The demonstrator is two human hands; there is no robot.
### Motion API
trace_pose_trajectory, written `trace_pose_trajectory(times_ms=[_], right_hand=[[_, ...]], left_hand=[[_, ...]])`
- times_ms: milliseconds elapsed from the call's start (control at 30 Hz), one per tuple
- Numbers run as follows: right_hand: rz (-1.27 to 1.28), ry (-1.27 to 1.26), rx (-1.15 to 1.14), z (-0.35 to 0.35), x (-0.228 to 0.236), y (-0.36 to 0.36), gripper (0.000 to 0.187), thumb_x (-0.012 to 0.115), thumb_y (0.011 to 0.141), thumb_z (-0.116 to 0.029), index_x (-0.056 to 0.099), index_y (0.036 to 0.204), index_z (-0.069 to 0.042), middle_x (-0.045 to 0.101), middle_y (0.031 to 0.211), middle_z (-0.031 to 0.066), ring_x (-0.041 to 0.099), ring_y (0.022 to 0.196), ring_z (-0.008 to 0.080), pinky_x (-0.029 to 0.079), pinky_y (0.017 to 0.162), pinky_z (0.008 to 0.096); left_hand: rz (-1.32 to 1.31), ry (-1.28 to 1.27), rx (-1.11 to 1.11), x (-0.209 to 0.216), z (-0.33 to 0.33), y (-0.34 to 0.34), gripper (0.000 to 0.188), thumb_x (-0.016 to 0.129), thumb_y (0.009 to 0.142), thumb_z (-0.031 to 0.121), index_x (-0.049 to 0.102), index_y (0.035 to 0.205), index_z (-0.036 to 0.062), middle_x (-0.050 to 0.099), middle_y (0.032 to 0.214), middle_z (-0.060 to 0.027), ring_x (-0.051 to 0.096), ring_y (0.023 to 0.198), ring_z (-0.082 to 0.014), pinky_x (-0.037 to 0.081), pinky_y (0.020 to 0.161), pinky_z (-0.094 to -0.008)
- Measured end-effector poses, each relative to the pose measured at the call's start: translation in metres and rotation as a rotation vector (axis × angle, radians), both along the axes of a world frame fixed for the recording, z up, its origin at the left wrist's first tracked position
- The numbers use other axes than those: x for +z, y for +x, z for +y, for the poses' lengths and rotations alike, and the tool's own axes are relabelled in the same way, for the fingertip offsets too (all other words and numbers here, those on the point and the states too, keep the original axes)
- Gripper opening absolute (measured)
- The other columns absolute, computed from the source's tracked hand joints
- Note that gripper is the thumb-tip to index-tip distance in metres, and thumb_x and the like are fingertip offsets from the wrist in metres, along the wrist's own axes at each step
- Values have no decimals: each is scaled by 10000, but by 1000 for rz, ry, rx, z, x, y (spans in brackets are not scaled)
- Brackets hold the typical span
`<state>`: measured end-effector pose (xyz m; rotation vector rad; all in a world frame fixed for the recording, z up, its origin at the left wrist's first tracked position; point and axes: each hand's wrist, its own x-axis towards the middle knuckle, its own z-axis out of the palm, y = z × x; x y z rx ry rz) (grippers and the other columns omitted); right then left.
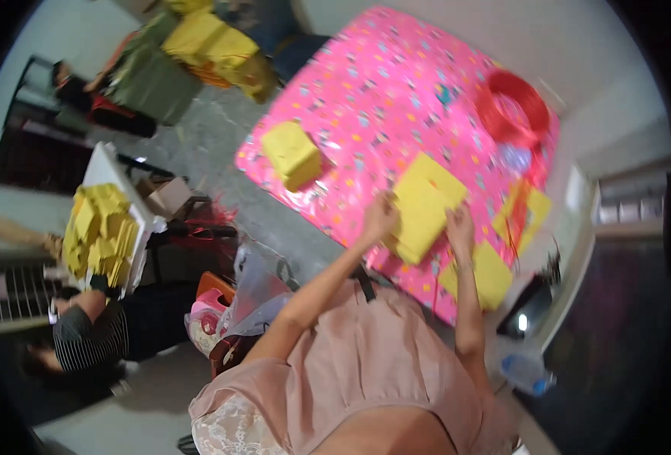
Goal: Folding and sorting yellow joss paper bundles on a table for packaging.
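A stack of yellow paper [429, 201] lies tilted before me on a pink patterned table cover [366, 98], a small orange-red spot on its top. My left hand [381, 218] is closed at the stack's left edge, fingers bent against it. On the opposite edge my right hand [460, 229] has its fingers pinched together; what is between them is too small to make out. Beside my right forearm lie loose yellow sheets [488, 277]. Another yellow sheet [534, 215] has red strands [516, 218] across it.
Farther left on the table stands a yellow block of paper [291, 154]. A red ring-shaped roll [511, 110] sits at the far right corner. Two other people are at the left, one near a white table [139, 216] piled with yellow bundles [99, 235]. A clear bottle [529, 374] is at lower right.
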<state>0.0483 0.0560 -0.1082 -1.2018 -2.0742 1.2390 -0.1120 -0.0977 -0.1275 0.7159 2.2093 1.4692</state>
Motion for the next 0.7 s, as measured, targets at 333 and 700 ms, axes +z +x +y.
trace_pose_trajectory(times_ms=[333, 700], right_hand=[[292, 19, -258, -13, 18, 11, 234, 455, 974, -246, 505, 995, -18, 462, 625, 18, 445, 569, 107, 379, 530, 262], [345, -93, -92, -98, 76, -33, 293, 449, 960, -220, 500, 750, -22, 466, 730, 19, 428, 641, 99, 369, 571, 240]], left_hand=[[-2, 130, 33, 23, -4, 16, 281, 581, 745, 79, 536, 1015, 18, 587, 732, -104, 599, 675, -229, 472, 607, -345], [-1083, 271, 101, 62, -78, 17, 351, 363, 990, 297, 534, 1161, 42, 613, 912, -28, 614, 759, -114, 499, 682, -260]])
